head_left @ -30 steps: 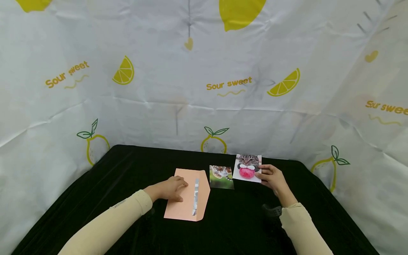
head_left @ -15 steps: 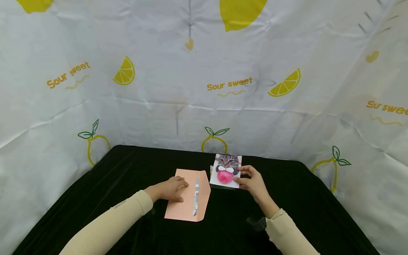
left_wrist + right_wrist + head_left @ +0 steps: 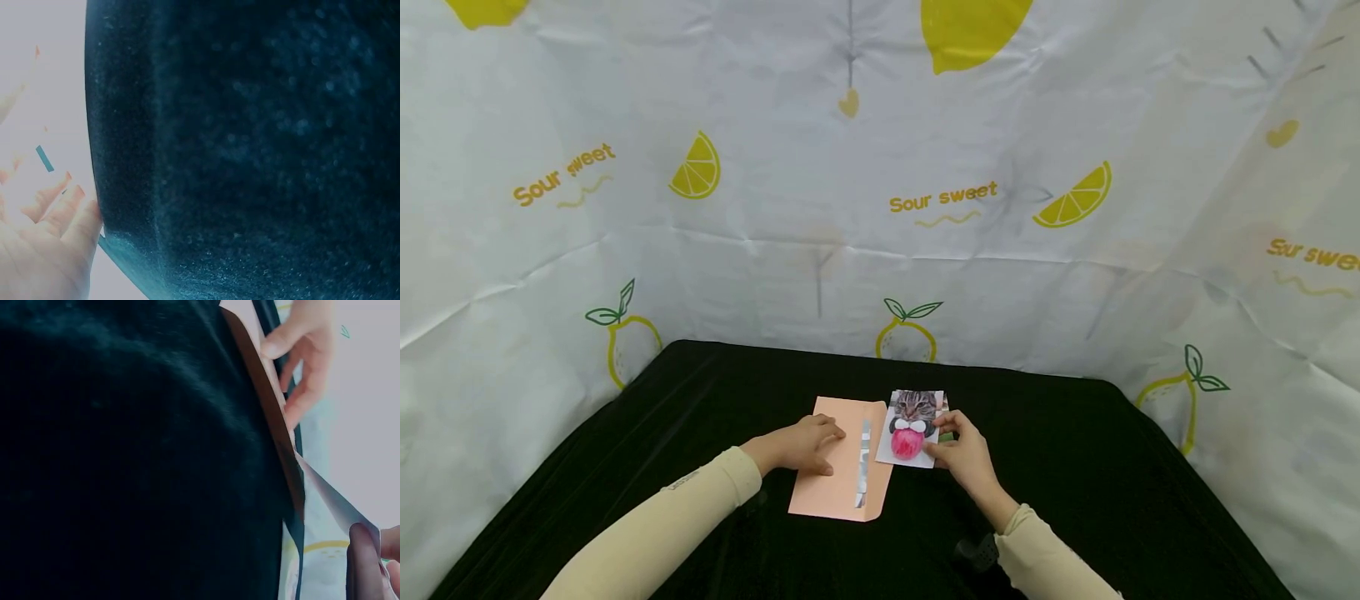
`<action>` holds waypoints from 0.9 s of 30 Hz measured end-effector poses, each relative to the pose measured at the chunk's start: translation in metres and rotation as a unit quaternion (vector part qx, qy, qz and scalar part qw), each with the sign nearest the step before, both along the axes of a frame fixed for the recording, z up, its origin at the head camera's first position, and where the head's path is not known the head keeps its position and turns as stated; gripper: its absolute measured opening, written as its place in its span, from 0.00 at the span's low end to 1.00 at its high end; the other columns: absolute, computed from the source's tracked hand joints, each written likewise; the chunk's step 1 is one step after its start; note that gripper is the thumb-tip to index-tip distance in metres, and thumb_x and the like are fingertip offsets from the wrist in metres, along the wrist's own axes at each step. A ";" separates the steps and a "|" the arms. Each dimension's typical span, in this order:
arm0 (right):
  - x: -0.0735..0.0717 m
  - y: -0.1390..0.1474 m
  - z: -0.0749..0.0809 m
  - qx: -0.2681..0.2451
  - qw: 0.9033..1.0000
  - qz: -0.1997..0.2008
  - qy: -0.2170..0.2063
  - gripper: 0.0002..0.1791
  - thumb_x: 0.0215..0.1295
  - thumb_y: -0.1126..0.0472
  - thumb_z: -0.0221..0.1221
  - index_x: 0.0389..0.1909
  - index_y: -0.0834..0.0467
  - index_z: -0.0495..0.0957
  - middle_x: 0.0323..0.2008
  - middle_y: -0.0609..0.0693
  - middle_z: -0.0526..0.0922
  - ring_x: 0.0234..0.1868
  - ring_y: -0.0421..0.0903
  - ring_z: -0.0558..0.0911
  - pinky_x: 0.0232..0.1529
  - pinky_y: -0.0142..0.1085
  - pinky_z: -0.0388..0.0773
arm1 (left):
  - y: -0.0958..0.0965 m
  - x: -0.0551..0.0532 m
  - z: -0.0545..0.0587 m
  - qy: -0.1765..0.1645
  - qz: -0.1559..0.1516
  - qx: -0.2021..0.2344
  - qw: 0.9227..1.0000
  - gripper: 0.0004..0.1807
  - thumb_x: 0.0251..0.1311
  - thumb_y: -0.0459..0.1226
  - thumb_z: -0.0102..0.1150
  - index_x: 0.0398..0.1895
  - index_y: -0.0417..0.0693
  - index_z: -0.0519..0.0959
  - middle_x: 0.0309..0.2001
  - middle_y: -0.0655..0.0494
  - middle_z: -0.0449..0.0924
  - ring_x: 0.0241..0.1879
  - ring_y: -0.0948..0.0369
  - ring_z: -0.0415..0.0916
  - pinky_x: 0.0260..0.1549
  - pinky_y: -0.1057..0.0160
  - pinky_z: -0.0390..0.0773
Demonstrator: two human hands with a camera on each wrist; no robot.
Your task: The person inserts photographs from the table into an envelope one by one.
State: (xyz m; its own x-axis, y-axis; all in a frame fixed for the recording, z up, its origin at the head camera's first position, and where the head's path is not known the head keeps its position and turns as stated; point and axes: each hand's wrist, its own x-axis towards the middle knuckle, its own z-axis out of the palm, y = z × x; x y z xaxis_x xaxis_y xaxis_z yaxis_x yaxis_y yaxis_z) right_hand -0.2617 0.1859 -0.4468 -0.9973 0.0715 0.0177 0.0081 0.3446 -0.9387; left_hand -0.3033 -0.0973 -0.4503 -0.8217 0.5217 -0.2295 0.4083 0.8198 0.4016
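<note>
In the head view a peach envelope [image 3: 830,492] lies on the dark cloth, a printed silvery strip [image 3: 862,467] showing along its opening beside the flap. My left hand [image 3: 797,444] rests on the envelope's left half with fingers spread. My right hand [image 3: 966,454] pinches the right edge of a photo card [image 3: 913,417] with a cat and a pink ball. This card overlaps the flap. Behind it, a second photo card [image 3: 947,436] is mostly hidden. From the right wrist, the cat card [image 3: 334,499] appears tilted, its near end between thumb and fingers.
A dark velvety cloth [image 3: 760,375] covers the table. A white curtain [image 3: 775,167] printed with lemons hangs behind and around it. A dark wrist device [image 3: 976,552] sits below my right sleeve.
My right hand has carried the cat card leftward and toward me, over the tiger photo card and onto the envelope's flap. My left hand has stayed in place.
</note>
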 end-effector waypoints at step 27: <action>0.010 -0.011 -0.010 -0.009 0.997 0.034 -0.062 0.21 0.51 0.76 0.67 0.46 0.66 0.73 0.43 0.60 0.76 0.26 0.43 0.80 0.29 0.38 0.84 | 0.001 0.001 0.001 0.009 -0.005 -0.008 1.000 0.31 0.55 0.46 0.68 0.63 0.52 0.72 0.70 0.47 0.61 0.71 0.47 0.56 0.66 0.47 0.64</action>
State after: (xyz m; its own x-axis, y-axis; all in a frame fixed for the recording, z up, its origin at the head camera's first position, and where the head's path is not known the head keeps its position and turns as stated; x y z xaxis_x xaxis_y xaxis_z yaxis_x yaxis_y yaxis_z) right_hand -0.2513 0.1746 -0.4565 -0.9943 0.0022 -0.1063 0.1010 0.3318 -0.9379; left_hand -0.3026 -0.0964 -0.4493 -0.8200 0.5270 -0.2232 0.4238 0.8212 0.3820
